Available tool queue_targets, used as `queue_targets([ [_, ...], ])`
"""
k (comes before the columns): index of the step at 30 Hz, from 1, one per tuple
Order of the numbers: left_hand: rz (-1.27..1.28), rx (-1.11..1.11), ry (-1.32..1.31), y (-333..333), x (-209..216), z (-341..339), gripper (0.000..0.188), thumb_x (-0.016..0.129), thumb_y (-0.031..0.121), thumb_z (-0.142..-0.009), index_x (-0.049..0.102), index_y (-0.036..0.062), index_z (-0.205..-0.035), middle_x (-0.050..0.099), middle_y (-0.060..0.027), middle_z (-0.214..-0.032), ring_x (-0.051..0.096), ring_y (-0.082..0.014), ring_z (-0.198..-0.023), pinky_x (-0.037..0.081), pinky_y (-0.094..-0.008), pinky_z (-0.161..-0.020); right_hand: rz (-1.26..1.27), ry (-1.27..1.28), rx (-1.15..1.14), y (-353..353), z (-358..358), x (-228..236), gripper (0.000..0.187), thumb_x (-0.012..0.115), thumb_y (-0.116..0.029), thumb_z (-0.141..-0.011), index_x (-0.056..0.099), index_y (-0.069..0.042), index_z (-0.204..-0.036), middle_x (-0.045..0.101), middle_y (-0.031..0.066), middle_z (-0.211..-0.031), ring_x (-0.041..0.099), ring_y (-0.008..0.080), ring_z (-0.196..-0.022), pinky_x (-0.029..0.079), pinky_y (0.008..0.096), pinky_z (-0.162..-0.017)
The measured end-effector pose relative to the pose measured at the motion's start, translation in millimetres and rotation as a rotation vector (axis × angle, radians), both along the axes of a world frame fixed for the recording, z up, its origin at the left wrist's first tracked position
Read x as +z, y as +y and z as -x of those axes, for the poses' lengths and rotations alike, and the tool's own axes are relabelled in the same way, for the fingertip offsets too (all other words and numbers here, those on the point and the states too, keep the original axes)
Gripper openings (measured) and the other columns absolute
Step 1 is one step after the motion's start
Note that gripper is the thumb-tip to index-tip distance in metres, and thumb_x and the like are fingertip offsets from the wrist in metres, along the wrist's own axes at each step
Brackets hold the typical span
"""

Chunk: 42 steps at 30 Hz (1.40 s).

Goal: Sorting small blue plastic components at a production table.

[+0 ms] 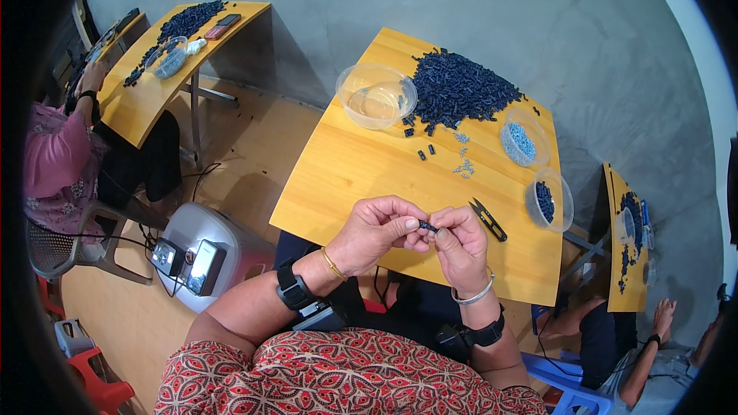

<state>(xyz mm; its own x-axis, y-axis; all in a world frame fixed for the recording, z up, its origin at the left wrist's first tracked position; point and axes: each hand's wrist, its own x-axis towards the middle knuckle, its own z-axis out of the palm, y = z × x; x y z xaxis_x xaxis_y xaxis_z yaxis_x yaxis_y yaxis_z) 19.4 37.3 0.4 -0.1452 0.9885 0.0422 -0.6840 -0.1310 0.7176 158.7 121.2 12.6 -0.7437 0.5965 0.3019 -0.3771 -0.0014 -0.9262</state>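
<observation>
the left hand [378, 232] and right hand [463, 246], fingertips nearly closed, pinch one small dark piece [427, 225] between them, over the near part of the yellow table [346, 169]. the step looks like fine fitting work; the next move likely calls for a steady pinch. a dark pile [461, 91], clear tub [350, 111] and black snips [490, 221] rest near a grey wall [569, 23].

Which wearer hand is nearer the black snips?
Right. The right hand is just left of the black snips; the left hand is farther left, on the right hand's far side.
</observation>
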Motion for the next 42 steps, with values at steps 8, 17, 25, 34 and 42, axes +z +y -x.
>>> queue_targets([
  [8,-0.037,0.052,0.121,-1,1,2,0.011,0.052,0.003,-0.085,0.056,-0.0026,-0.094,0.061,-0.011,-0.082,0.061,-0.0161,-0.075,0.053,-0.03,-0.072,-0.228,-0.096,-0.091,-3,0,1,0.006,0.045,0.0,-0.088,0.045,0.0,-0.093,0.055,0.0072,-0.085,0.055,0.011,-0.076,0.046,0.0236,-0.071],
  [17,-0.083,0.105,0.282,-3,4,3,0.008,0.055,0.001,-0.083,0.058,-0.0029,-0.089,0.062,-0.0083,-0.077,0.058,-0.0105,-0.068,0.05,-0.024,-0.065,-0.249,-0.148,-0.031,0,-8,8,0.005,0.046,-0.001,-0.088,0.046,0.001,-0.093,0.057,0.0073,-0.081,0.057,0.0103,-0.073,0.049,0.0228,-0.066],
  [25,-0.097,0.097,0.255,-4,3,3,0.008,0.055,0.0,-0.083,0.058,-0.0029,-0.089,0.06,-0.0073,-0.075,0.057,-0.011,-0.068,0.05,-0.0248,-0.065,-0.194,-0.118,-0.019,-5,-7,12,0.005,0.047,0.0,-0.087,0.047,0.001,-0.092,0.057,0.0082,-0.077,0.057,0.0108,-0.068,0.05,0.0233,-0.062],
  [34,-0.132,0.193,0.393,-5,6,2,0.009,0.056,-0.001,-0.082,0.059,-0.0032,-0.09,0.06,-0.0082,-0.08,0.058,-0.0115,-0.07,0.049,-0.0238,-0.065,-0.147,-0.099,-0.152,-11,-2,8,0.003,0.047,-0.001,-0.087,0.046,0.0,-0.089,0.059,0.0083,-0.073,0.058,0.0113,-0.063,0.048,0.0219,-0.058],
  [42,-0.203,0.232,0.435,-5,4,3,0.008,0.057,-0.002,-0.081,0.059,-0.004,-0.089,0.061,-0.0092,-0.083,0.058,-0.0115,-0.07,0.049,-0.023,-0.064,-0.254,-0.126,-0.17,-15,-2,13,0.002,0.047,-0.001,-0.087,0.047,0.0,-0.088,0.059,0.0082,-0.072,0.059,0.0124,-0.065,0.049,0.0223,-0.059],
])
